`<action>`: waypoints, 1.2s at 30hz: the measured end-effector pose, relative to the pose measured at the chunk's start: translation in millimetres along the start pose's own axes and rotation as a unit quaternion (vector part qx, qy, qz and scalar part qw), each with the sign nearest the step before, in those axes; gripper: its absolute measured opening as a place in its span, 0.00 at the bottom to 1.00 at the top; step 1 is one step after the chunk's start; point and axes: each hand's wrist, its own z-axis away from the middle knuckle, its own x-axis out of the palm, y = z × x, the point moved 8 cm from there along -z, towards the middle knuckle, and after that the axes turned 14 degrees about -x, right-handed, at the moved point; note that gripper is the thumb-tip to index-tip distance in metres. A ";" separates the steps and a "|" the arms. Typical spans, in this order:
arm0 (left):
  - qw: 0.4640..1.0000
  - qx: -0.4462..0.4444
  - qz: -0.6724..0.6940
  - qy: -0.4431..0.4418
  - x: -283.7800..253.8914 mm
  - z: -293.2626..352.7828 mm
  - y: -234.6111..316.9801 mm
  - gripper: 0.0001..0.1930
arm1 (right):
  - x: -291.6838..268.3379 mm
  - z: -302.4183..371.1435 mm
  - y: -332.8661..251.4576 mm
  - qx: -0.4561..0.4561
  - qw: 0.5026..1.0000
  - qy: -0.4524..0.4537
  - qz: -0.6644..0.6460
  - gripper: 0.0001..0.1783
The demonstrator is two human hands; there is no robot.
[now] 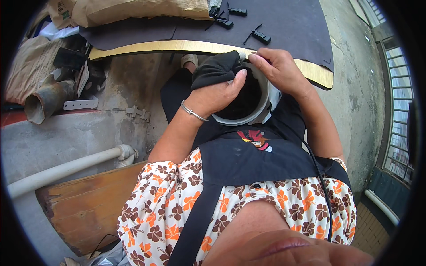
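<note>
Over the white bucket in my lap, my left hand is closed round a bundle of black cloth. A small greyish tip shows at the cloth's far right end. My right hand is beside that tip, its thumb and fingers pinched together; what they hold is too small or hidden to name. Dark contents that I cannot make out lie inside the bucket. On the table beyond my hands are several small black plastic parts with thin stems.
The dark-covered table has a gold-coloured front edge close to my hands. A brown paper sack lies on its far left. To the left are a rusty pipe fitting, a white pipe and a wooden board.
</note>
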 end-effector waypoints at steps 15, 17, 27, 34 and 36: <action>0.978 -0.039 0.149 -0.141 1.9 -9.7 0.7 0.21 | -10.2 4.1 -36.4 -0.169 0.985 -0.036 -0.018 0.10; 0.967 -0.064 0.191 -0.156 5.4 -10.0 -1.0 0.22 | -15.9 5.9 -39.9 -0.172 0.985 -0.013 0.003 0.11; 0.747 -0.238 0.588 -0.200 25.2 2.3 -33.6 0.13 | -17.0 6.0 -58.6 -0.285 0.957 0.037 0.030 0.19; 0.890 -0.174 0.403 -0.121 13.9 0.7 -11.5 0.15 | -11.7 9.1 -58.2 -0.150 0.988 0.044 -0.014 0.10; 0.898 -0.159 0.383 -0.146 10.0 4.3 -2.0 0.16 | -7.3 8.1 -28.9 -0.049 0.982 0.136 -0.124 0.08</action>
